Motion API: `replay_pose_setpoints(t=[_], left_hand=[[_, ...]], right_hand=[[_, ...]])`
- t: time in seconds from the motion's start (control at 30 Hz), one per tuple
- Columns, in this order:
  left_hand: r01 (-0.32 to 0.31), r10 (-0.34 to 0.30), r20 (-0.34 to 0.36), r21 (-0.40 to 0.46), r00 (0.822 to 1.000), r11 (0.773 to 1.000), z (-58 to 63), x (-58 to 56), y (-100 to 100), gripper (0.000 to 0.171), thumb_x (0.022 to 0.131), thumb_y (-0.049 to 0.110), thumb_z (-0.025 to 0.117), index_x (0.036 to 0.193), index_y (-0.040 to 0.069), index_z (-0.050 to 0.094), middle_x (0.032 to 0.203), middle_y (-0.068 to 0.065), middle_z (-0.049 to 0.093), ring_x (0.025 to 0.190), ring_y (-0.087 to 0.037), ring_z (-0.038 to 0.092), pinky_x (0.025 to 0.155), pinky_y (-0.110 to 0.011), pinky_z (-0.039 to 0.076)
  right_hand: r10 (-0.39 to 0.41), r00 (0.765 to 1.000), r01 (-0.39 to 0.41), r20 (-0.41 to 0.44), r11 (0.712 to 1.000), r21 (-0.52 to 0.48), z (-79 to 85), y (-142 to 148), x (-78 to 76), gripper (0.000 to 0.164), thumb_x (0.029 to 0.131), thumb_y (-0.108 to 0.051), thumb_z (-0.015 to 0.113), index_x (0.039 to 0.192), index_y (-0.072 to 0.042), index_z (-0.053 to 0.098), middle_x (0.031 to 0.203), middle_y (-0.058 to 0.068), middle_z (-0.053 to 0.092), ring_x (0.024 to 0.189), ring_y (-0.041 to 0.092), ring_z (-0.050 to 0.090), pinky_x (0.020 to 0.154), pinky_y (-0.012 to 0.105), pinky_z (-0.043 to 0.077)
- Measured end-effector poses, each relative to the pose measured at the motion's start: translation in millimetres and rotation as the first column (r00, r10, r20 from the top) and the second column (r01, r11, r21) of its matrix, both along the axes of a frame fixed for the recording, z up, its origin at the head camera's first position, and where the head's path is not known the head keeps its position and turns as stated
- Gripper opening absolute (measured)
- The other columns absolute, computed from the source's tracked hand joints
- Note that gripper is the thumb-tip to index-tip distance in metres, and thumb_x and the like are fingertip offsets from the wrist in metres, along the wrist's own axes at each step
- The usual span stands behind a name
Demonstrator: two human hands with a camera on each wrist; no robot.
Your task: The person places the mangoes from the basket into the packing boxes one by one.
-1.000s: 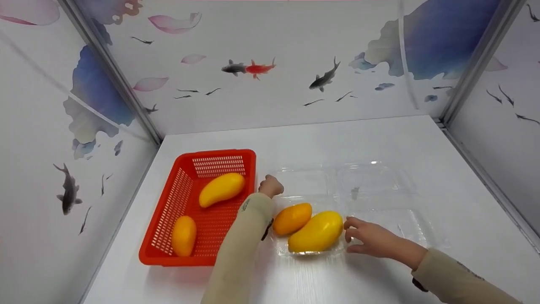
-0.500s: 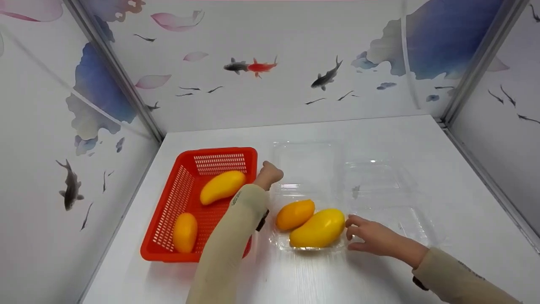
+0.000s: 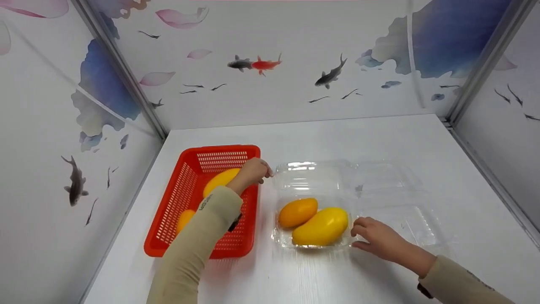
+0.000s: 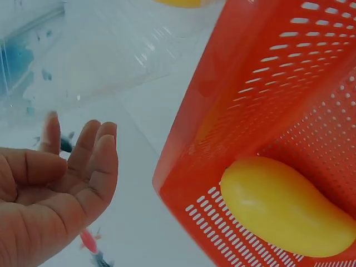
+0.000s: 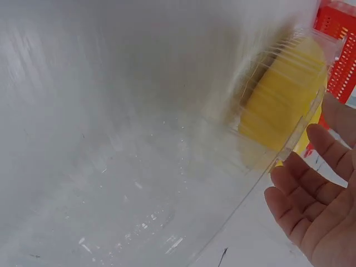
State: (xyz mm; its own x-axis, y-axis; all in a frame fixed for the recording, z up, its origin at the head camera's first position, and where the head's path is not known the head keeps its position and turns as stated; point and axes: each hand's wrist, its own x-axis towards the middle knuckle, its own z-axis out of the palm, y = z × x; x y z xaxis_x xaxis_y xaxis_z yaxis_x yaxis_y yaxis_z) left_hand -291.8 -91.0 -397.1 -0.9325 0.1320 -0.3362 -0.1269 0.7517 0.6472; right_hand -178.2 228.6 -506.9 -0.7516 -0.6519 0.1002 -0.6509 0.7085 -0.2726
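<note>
Two mangoes, an orange one (image 3: 298, 212) and a larger yellow one (image 3: 320, 226), lie side by side in a clear plastic clamshell container (image 3: 282, 243). Its lid (image 3: 310, 179) stands behind them at the far side. My left hand (image 3: 252, 172) hovers at the right rim of the red basket (image 3: 255, 202); in the left wrist view its fingers are loosely curved around nothing. My right hand (image 3: 379, 237) is at the container's right edge, fingers relaxed, fingertips at the plastic wall (image 5: 292, 139); whether they touch is hard to tell.
Inside the basket are a yellow mango (image 4: 283, 206) and an orange one (image 3: 184, 220), both partly hidden by my left arm in the head view. Another clear container (image 3: 415, 226) lies to the right. Printed white panels (image 3: 278, 101) enclose the table at the back and sides.
My left hand has left the lid's left side and moved left over the basket rim. The lid's far edge shifted away, then back nearer. My right hand has stayed in place.
</note>
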Motion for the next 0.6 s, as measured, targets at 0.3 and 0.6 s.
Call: replay_pose_setpoints(t=[0.3,0.6], left_hand=[[0.24,-0.218,0.111,-0.25,0.97,0.938,-8.3,17.9,7,0.032,0.084,0.038,0.061,0.097,0.009,0.066,0.092,-0.005,0.065,0.083,-0.02,0.057,0.083,-0.036,0.049],[0.378,-0.37,0.095,-0.373,0.924,0.847,-24.9,35.9,37,0.074,0.072,0.04,0.074,0.134,0.015,0.043,0.133,-0.008,0.047,0.12,-0.028,0.043,0.103,-0.046,0.034]], right_hand=[[-0.285,0.658,0.508,0.697,0.851,-0.132,16.5,-3,19.8,0.033,0.092,-0.008,0.048,0.12,0.009,0.046,0.087,0.013,0.064,0.058,0.02,0.06,0.052,0.031,0.052],[-0.021,0.34,0.744,0.94,0.618,-0.255,7.0,-11,33.8,0.073,0.099,-0.04,0.029,0.134,0.018,0.003,0.116,0.032,0.053,0.089,0.029,0.065,0.075,0.038,0.053]])
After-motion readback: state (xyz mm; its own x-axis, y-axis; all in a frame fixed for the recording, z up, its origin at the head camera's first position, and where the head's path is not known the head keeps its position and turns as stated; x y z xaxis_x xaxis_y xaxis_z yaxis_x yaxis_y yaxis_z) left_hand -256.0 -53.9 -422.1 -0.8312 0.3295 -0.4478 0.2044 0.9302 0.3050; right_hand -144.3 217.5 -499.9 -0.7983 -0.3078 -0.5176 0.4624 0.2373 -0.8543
